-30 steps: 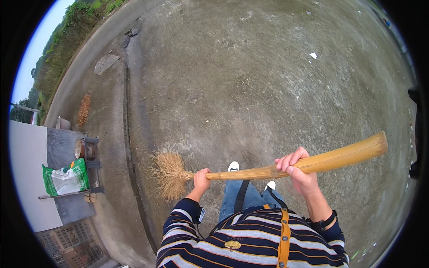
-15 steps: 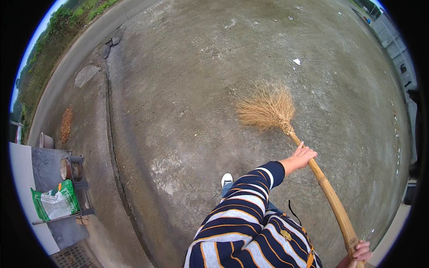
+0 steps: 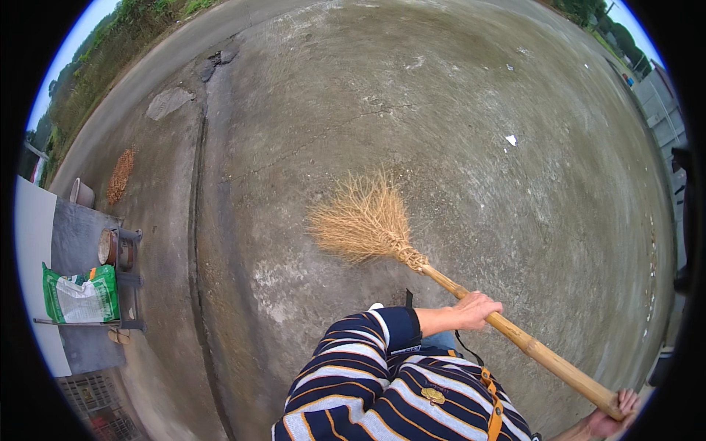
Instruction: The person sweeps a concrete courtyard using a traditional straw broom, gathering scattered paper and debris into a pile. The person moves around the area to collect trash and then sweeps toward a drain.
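A broom with a fan of tan twig bristles (image 3: 360, 219) lies across the middle of the view, its bristles on the concrete. Its thick bamboo handle (image 3: 540, 353) slants down to the right. Partway along the handle, my left hand (image 3: 476, 310) is closed around it. My right hand (image 3: 619, 415) grips the handle's end at the lower right. Woven binding joins bristles and handle. The striped sleeve of my left arm hides part of the ground and most of my feet.
White scraps (image 3: 511, 140) lie on the concrete (image 3: 294, 169) ahead. A long crack (image 3: 197, 220) runs along the left. Beyond it are a reddish-brown pile (image 3: 120, 176), a pale tub (image 3: 82, 192) and a green-and-white sack (image 3: 82, 295) on a rack. A wall (image 3: 658, 99) borders the right.
The bristles have swept to the left and nearer to me. My left hand has come closer to my body, and my right hand has shifted slightly right. The handle now lies flatter across the view.
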Tool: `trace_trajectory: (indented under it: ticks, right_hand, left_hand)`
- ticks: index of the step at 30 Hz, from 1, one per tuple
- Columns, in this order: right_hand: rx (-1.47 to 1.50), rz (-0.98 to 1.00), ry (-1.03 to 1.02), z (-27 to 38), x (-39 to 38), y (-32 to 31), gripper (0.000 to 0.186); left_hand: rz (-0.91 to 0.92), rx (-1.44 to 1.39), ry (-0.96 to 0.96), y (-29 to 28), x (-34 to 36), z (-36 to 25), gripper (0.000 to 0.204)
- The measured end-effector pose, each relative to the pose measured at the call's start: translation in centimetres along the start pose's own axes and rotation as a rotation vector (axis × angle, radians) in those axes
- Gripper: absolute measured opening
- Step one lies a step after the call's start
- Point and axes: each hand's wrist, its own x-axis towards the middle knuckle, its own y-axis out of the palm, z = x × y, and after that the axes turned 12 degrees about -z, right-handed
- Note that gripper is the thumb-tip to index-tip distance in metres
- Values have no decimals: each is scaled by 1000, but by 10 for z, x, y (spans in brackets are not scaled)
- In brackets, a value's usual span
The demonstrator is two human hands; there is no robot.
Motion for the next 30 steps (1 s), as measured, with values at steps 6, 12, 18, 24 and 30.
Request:
trace_trajectory:
  ticks: [6, 12, 18, 24, 30]
  right_hand:
    - [-19, 21, 417, -204, 34, 52, 17]
    - [-129, 357, 843, -360, 33, 157, 23]
    - [-91, 464, 954, -438, 106, 202, 19]
    - [-74, 483, 993, -480, 165, 197, 22]
    - [-224, 299, 704, -452, 255, 132, 26]
  left_hand:
    - [-370, 401, -396, -99, -100, 68, 24]
    - [-559, 678, -855, -159, -180, 122, 20]
    - [-574, 728, -944, -193, -130, 166, 19]
    - [-508, 704, -1027, -199, -63, 189, 17]
    - [-348, 617, -739, -190, 65, 215, 14]
